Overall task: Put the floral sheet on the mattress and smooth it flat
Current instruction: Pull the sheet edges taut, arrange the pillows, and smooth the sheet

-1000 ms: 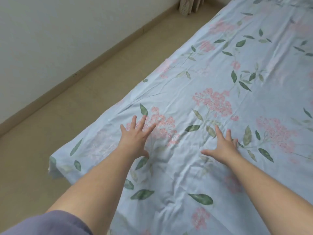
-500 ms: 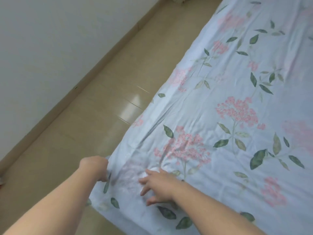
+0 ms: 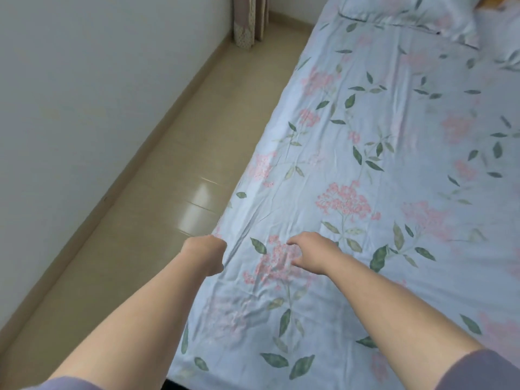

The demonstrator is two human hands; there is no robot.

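A pale wall (image 3: 84, 94) with a beige skirting runs along a glossy beige tiled floor (image 3: 191, 164), and the hem of a patterned curtain (image 3: 247, 21) hangs in the far corner.

The floral sheet (image 3: 394, 164) lies spread over the mattress, which it hides entirely, and reaches from the near end to the far end of the bed. Its left edge follows the side next to the floor. The cloth is light blue, printed with clusters of small pink blossoms, some sharp and some faded, and with dark and pale green leaves on thin stems. The far half looks fairly flat. The near half is marked with fine wrinkles, and several long creases fan out from the left edge.

At that edge sits the left hand (image 3: 205, 254), curled into a fist, with a fold of the sheet's border bunched at its knuckles; its fingers are tucked under, gripping the cloth. The right hand (image 3: 312, 251) is just beside it, arched over a pink cluster with its fingers (image 3: 292, 244) bent down onto the fabric; whether they pinch it or only touch it cannot be told. Both forearms are bare, ending in grey-purple sleeves (image 3: 484, 370).

At the bed's head lies a pillow (image 3: 408, 15) in matching print.
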